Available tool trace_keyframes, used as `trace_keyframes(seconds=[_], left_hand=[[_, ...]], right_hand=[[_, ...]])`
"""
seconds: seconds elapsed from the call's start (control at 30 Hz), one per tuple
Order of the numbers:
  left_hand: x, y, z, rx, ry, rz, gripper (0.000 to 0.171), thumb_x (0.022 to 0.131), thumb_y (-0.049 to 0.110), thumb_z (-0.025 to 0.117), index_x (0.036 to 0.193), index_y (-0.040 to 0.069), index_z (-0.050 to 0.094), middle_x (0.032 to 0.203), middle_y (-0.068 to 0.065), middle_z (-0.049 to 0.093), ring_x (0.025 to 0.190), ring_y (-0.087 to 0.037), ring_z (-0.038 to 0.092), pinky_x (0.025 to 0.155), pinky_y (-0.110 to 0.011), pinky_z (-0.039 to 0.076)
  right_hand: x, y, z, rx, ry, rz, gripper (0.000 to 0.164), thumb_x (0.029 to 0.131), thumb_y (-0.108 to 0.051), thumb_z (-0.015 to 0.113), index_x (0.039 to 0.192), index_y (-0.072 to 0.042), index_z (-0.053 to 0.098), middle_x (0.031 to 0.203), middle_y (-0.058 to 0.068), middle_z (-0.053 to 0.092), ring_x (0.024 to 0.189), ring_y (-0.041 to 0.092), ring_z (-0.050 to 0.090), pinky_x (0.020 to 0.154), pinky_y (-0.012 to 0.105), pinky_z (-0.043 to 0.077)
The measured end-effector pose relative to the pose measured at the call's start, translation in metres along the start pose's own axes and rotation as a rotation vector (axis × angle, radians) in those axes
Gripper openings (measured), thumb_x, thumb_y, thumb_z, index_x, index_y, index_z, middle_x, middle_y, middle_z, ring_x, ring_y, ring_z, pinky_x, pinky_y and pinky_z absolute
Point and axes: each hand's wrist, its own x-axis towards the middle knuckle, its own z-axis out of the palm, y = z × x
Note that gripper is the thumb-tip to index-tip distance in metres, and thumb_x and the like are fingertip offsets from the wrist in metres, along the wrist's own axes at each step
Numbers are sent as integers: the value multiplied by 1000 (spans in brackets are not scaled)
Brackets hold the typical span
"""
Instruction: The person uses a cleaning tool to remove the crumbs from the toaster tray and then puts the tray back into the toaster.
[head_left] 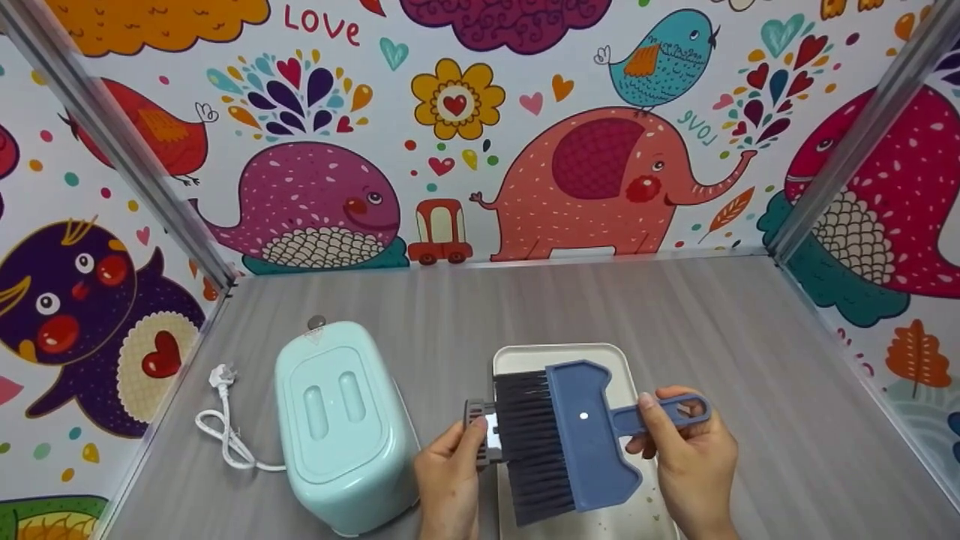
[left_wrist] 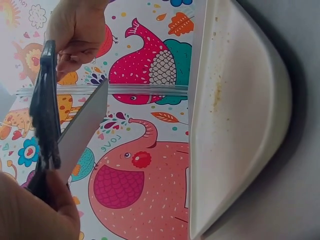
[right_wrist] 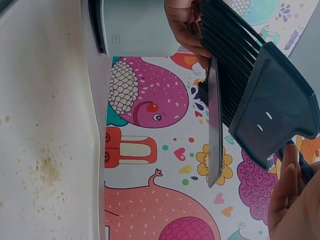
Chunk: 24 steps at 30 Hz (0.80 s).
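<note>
My right hand (head_left: 694,457) grips the looped handle of a blue hand brush (head_left: 589,442) with dark bristles. The brush is held up over a cream tray (head_left: 562,352). By its grey slotted end, a flat metal crumb tray (head_left: 474,405) is pinched between the thumb and fingers of my left hand (head_left: 450,472). Bristles overlap the crumb tray in the head view and hide most of it. Its thin plate (right_wrist: 215,125) shows on edge beside the bristles in the right wrist view. Crumbs (right_wrist: 47,172) lie scattered on the cream tray below.
A mint-green toaster (head_left: 337,420) stands left of my left hand, a lid with two oval recesses on top. Its white cord and plug (head_left: 223,375) lie on the grey tabletop (head_left: 465,315). Patterned walls (head_left: 450,172) with metal corner posts enclose the table.
</note>
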Motion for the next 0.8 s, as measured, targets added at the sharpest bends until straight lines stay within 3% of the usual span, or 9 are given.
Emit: trace_keyframes(seconds=[0.33, 0.8], left_hand=[[0, 1, 0, -9, 9, -20, 22, 99, 4, 69, 111, -14, 76, 89, -11, 74, 81, -18, 65, 71, -29, 59], [4, 0, 2, 78, 45, -38, 26, 101, 9, 69, 119, -10, 75, 103, -15, 78, 91, -20, 67, 78, -34, 57]], right_hand=[[3, -4, -5, -20, 12, -79, 11, 95, 8, 73, 102, 5, 65, 59, 13, 65, 42, 15, 61, 46, 21, 49], [13, -10, -18, -154, 54, -198, 10, 97, 7, 71, 103, 4, 64, 64, 6, 67, 42, 13, 57, 46, 20, 51]])
